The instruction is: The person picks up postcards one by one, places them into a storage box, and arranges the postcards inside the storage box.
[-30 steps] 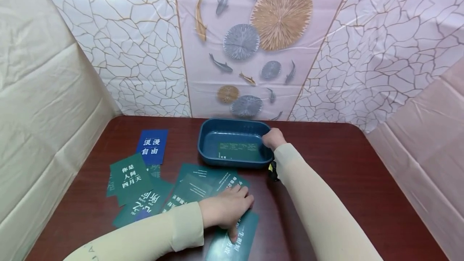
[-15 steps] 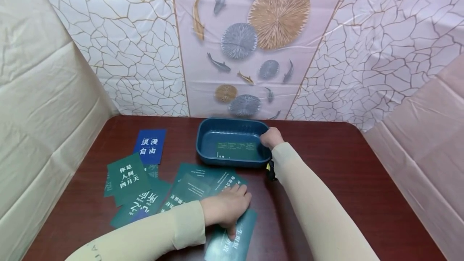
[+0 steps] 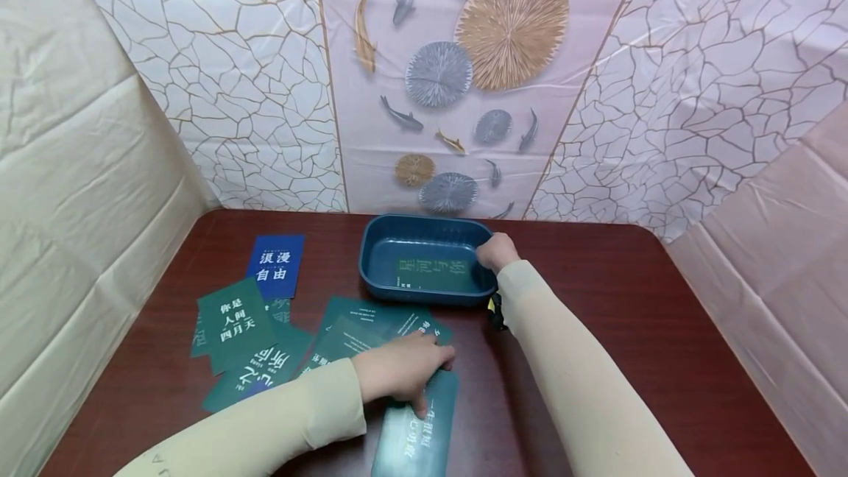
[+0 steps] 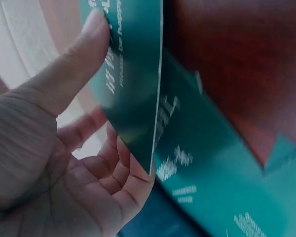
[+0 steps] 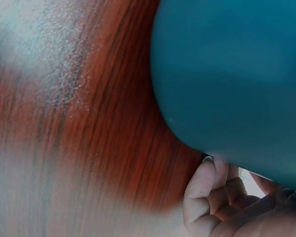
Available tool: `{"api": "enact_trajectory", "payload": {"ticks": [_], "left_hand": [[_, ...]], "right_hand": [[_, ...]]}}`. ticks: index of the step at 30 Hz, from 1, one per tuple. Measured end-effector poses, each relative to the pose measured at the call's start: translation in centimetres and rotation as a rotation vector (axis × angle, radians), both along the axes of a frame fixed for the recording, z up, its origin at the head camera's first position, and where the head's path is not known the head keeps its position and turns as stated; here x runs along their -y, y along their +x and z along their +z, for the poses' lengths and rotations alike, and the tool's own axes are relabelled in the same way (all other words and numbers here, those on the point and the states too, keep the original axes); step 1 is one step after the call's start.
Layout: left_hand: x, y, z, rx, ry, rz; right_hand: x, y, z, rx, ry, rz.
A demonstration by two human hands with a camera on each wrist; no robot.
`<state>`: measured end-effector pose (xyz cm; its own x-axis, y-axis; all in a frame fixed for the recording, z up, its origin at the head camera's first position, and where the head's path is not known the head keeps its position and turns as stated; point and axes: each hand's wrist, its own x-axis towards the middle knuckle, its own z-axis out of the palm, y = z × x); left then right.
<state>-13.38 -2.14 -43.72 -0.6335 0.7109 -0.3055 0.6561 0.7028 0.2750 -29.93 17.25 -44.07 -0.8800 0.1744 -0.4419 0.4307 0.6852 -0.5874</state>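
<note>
My left hand [image 3: 405, 368] pinches a green card [image 3: 417, 425] with white characters near the table's front. The left wrist view has the thumb on the face of that card [image 4: 133, 84] and the fingers curled behind it, above another green card [image 4: 212, 163]. At the back, my right hand [image 3: 498, 252] grips the right rim of a blue tray [image 3: 377, 282]; in the right wrist view its curled fingers [image 5: 202, 192] are against the tray's outer wall [image 5: 227, 98]. A dark green card [image 3: 433, 274] lies flat inside the tray.
Left of my left hand, overlapping green cards [image 3: 351, 330] are spread on the brown table [image 3: 596, 300]. Farther left lie a green card [image 3: 236, 319] and a blue card [image 3: 276, 265]. Patterned fabric [image 3: 265, 94] hangs behind the table.
My left hand has shifted slightly back and left, and the green card under it has moved a little with it. My right hand stays at the tray's rim.
</note>
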Motion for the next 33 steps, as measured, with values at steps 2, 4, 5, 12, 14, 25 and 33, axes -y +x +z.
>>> {"api": "enact_trajectory", "payload": {"ticks": [2, 4, 5, 12, 14, 25, 33], "left_hand": [[0.5, -0.5, 0.4, 0.033, 0.032, 0.016], [1.1, -1.0, 0.8, 0.056, 0.056, 0.036], [1.4, -1.2, 1.1, 0.070, 0.069, 0.047], [3.9, -2.7, 2.5, 0.216, 0.206, 0.120], [4.8, -3.2, 2.7, 0.268, 0.278, 0.128], [9.3, -5.2, 3.4, 0.492, 0.642, 0.288], [10.9, -6.4, 3.7, 0.480, 0.780, 0.389]], "right_hand": [[0.0, 0.0, -0.1, -0.001, 0.002, 0.004], [0.0, 0.0, -0.1, -0.004, 0.003, 0.007], [0.0, 0.0, -0.2, -0.007, 0.003, 0.009], [-0.5, -0.2, -0.5, -0.014, -0.011, 0.009], [-0.5, -0.1, -0.5, -0.021, -0.002, 0.014], [0.0, 0.0, -0.7, -0.064, 0.065, 0.052], [-0.1, 0.1, -0.5, -0.070, 0.087, 0.057]]}}
